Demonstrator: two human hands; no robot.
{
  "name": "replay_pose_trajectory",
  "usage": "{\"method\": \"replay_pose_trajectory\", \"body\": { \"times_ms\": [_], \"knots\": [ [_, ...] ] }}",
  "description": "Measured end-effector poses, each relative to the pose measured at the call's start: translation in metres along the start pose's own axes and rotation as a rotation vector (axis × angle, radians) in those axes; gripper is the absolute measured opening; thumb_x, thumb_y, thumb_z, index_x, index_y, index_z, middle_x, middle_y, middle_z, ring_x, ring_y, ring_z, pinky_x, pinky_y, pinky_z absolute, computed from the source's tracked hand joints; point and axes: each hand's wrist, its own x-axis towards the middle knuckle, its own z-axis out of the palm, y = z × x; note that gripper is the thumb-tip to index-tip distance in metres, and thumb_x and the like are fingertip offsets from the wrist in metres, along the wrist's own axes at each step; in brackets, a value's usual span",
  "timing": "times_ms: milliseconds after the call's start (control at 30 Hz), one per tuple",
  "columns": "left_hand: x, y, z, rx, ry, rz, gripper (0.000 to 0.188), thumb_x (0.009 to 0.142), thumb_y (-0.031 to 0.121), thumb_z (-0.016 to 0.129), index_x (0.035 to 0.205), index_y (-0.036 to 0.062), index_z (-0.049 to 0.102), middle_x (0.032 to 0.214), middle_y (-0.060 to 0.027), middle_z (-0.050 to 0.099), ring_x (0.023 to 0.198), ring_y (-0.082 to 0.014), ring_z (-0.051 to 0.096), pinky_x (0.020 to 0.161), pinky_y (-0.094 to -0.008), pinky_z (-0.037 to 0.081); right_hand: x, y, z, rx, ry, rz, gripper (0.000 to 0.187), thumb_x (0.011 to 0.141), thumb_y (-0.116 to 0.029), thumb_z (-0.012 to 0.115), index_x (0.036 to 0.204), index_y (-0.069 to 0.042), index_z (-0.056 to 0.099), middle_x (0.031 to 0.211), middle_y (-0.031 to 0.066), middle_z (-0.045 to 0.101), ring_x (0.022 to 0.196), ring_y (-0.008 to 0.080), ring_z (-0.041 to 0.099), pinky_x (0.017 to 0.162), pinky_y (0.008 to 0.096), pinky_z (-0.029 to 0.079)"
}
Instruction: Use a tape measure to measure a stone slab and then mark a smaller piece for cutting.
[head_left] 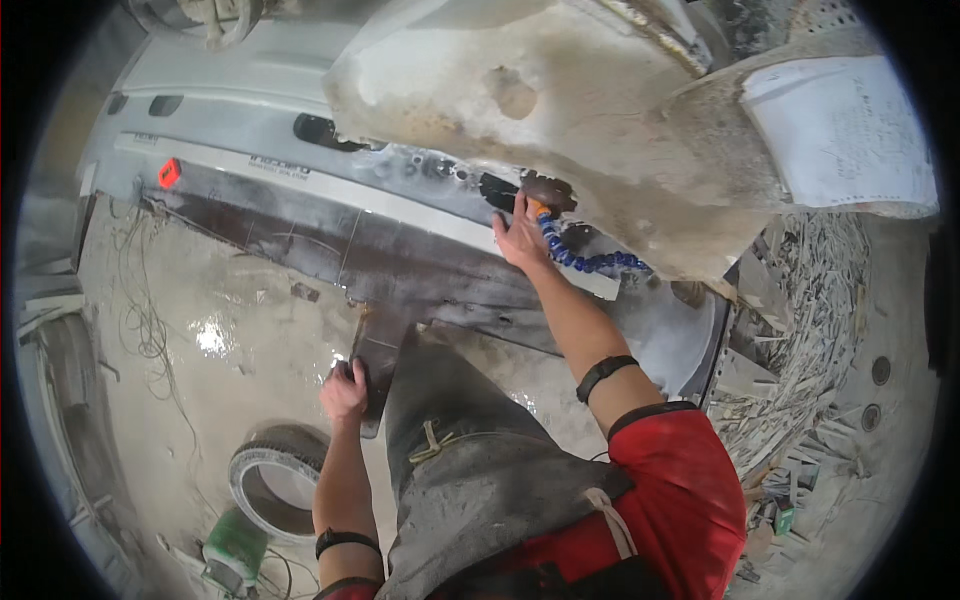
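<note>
My right hand [522, 238] reaches to the far side of the white ruler-like bar [400, 207]. Its fingers are at the orange nozzle [538, 208] of a blue segmented hose [590, 262] and appear closed on it; some fingers are hidden. My left hand [345, 392] is low, left of my grey apron, with its fingers wrapped over the edge of a narrow dark slab [378, 362]. This slab juts toward me from the long, wet, dark surface [300, 232] along the bar. Beyond the nozzle hangs a large, stained, pale cover [500, 90].
A small orange block [169, 173] sits by the bar's left end. A paper sheet [840, 130] lies on the cover. Pale broken strips [800, 310] heap up at the right. A tyre-like ring [275, 480] and a green container [235, 545] stand on the wet floor at lower left.
</note>
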Motion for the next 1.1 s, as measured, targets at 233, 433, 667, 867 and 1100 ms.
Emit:
{"method": "replay_pose_trajectory", "body": {
  "times_ms": [233, 433, 667, 867, 1100],
  "knots": [
    [0.009, -0.003, -0.007, 0.044, -0.014, -0.048, 0.046, 0.095, 0.049, 0.05, 0.088, 0.0056, 0.063, 0.088, -0.019, 0.068, 0.085, -0.0402, 0.066, 0.075, -0.0496, 0.051, 0.007, -0.007, 0.005, -0.107, -0.018, 0.015, 0.084, 0.093, -0.051, 0.048, 0.152, 0.001, 0.019, 0.16, 0.0171, 0.012, 0.135, 0.0412, 0.039, 0.11, 0.0461, 0.036],
    [-0.007, -0.022, -0.005, 0.102, 0.039, -0.267, 0.059, 0.092, 0.06, 0.047, 0.098, 0.0049, 0.07, 0.098, -0.0203, 0.069, 0.094, -0.0407, 0.067, 0.084, -0.0494, 0.052, -0.006, -0.032, -0.002, -0.016, 0.0, -0.04, 0.076, 0.094, -0.046, 0.051, 0.149, 0.001, 0.028, 0.158, 0.0215, 0.021, 0.129, 0.0462, 0.045, 0.105, 0.047, 0.042],
    [-0.018, -0.019, -0.02, -0.11, -0.06, -0.395, 0.073, 0.091, 0.068, 0.043, 0.103, 0.0018, 0.071, 0.108, -0.0259, 0.068, 0.105, -0.0416, 0.064, 0.092, -0.0491, 0.049, -0.079, -0.014, -0.018, -0.066, 0.006, -0.566, 0.081, 0.087, -0.038, 0.064, 0.147, 0.006, 0.03, 0.155, 0.024, 0.026, 0.136, 0.042, 0.036, 0.112, 0.0483, 0.031],
    [-0.003, -0.025, -0.006, -0.139, 0.055, -0.372, 0.078, 0.091, 0.07, 0.042, 0.107, -0.0012, 0.07, 0.112, -0.0271, 0.066, 0.113, -0.0425, 0.06, 0.097, -0.047, 0.046, -0.189, 0.056, 0.004, -0.246, -0.175, -1.034, 0.074, 0.091, -0.037, 0.06, 0.15, -0.002, 0.032, 0.158, 0.0121, 0.029, 0.148, 0.0284, 0.022, 0.121, 0.0435, 0.017],
    [-0.016, -0.012, 0.007, -0.066, 0.134, -0.368, 0.08, 0.09, 0.073, 0.038, 0.108, 0.0035, 0.073, 0.115, -0.023, 0.067, 0.114, -0.0388, 0.061, 0.099, -0.0452, 0.046, -0.195, 0.106, 0.002, -0.344, 0.071, -1.127, 0.059, 0.094, -0.024, 0.056, 0.148, -0.008, 0.038, 0.155, 0.0073, 0.038, 0.144, 0.0239, 0.032, 0.119, 0.0405, 0.022]
  ]
}}
